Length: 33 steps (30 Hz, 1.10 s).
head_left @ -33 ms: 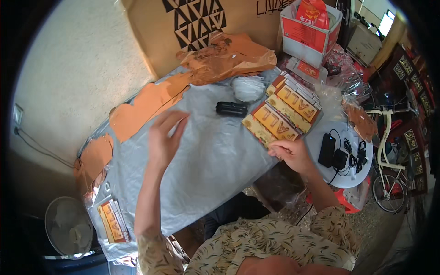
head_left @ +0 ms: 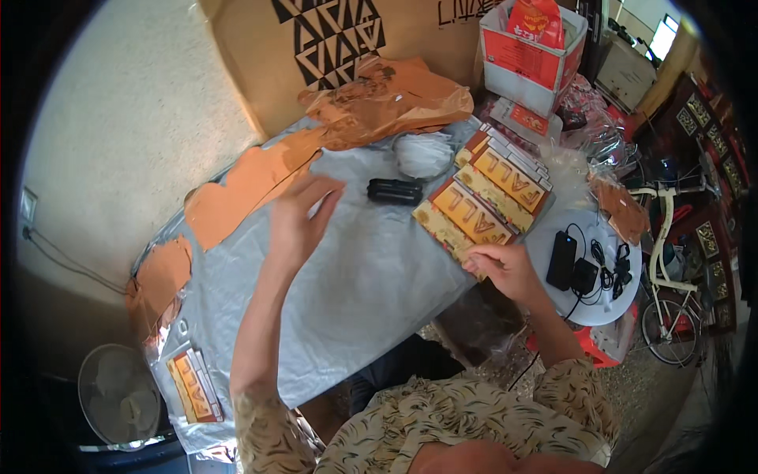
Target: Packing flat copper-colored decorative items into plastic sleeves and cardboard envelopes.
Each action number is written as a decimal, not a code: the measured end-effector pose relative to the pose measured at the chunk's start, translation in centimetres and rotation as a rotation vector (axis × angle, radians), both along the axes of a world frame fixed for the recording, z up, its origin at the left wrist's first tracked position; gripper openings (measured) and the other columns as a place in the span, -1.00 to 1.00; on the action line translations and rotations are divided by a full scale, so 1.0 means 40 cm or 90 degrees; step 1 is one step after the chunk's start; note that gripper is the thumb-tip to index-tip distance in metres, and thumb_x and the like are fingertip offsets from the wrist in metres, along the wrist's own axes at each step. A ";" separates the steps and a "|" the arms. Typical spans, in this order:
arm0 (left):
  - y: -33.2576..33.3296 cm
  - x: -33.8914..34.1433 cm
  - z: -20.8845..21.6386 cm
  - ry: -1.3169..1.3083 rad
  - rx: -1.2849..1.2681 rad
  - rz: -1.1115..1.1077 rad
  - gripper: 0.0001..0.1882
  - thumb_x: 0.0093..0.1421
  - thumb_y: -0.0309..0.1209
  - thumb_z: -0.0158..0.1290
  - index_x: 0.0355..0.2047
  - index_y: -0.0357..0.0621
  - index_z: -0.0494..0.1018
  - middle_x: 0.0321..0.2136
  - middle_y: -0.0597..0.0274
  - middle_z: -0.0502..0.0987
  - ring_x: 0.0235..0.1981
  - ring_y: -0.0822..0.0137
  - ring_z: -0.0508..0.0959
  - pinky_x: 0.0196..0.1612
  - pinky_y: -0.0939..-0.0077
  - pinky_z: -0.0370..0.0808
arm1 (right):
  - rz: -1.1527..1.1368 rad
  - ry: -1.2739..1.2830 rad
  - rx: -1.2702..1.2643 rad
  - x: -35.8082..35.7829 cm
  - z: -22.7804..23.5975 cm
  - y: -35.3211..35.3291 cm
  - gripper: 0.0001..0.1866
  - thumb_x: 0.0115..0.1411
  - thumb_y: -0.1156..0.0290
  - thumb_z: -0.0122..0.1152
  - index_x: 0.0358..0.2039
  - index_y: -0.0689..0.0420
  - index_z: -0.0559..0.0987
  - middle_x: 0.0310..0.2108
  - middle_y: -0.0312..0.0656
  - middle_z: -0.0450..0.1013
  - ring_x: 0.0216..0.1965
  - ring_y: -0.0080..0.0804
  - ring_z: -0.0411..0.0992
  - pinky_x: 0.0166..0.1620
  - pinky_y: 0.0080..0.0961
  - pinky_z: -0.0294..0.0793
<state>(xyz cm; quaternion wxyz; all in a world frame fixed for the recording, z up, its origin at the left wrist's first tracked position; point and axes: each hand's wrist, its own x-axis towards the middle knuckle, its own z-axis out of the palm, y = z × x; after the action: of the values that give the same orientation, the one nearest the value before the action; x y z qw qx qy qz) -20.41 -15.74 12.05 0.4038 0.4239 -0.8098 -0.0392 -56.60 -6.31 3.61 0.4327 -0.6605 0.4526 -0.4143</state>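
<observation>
Above the grey-covered table (head_left: 363, 292), my left hand (head_left: 304, 217) is raised with fingers stretched toward the right. A gap shows between its thumb and fingertips, and nothing is visible in it. My right hand (head_left: 501, 268) is closed at the near corner of a yellow, orange and brown printed flat packet (head_left: 466, 213), thumb and fingers pinching its edge. This packet overlaps several similar packets (head_left: 505, 178) fanned out behind it. Between the hands, farther back, lies a small black object (head_left: 395, 191), with a pile of white, thin pieces (head_left: 424, 154) behind it.
Orange wrapping sheets (head_left: 237, 193) line the far left edge. Another packet pile (head_left: 193, 385) lies at the near left corner, beside a fan (head_left: 122, 395). At right, a round white stool (head_left: 600, 312) holds black adapters and cables. A red-and-white box (head_left: 529, 59) stands at the back.
My left hand has moved a little to the right and upward. My right hand stays at the packet's corner. The whole view has shifted slightly.
</observation>
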 end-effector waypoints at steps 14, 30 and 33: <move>-0.608 -0.630 -0.231 -0.387 0.077 0.140 -0.76 0.27 -0.32 0.10 -0.21 -0.05 0.74 -0.24 0.05 0.75 -0.15 -0.02 0.74 -0.10 0.03 0.66 | -0.138 0.220 -0.066 -0.151 -0.029 0.063 -0.81 0.35 0.52 0.25 -0.07 0.27 0.70 -0.30 -0.10 0.72 -0.25 -0.37 0.73 -0.19 -0.51 0.65; -0.690 -0.519 -0.113 0.388 0.404 -0.028 -0.85 0.27 -0.43 0.33 -0.40 -0.26 0.65 -0.54 0.33 0.62 -0.56 0.55 0.53 -0.47 0.64 0.51 | -0.147 0.351 -0.340 -0.140 0.081 -0.270 -0.77 0.34 0.43 0.28 -0.01 0.16 0.66 -0.27 0.03 0.65 -0.25 -0.02 0.65 -0.20 -0.27 0.62; -0.664 -0.464 -0.031 0.488 0.379 -0.043 -0.79 0.29 -0.39 0.31 -0.32 -0.30 0.58 -0.46 0.28 0.64 -0.55 0.51 0.56 -0.47 0.60 0.51 | -0.201 0.352 -0.278 -0.094 0.152 -0.448 -0.66 0.42 0.40 0.16 0.17 0.14 0.58 0.00 0.02 0.62 -0.01 0.02 0.62 0.04 -0.34 0.58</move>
<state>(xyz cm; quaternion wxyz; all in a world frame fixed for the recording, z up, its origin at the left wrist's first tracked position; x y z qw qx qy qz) -38.96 -42.30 10.80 0.5329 0.4494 -0.5695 -0.4356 -60.37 -24.21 9.68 0.0742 -0.7464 0.5492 -0.3685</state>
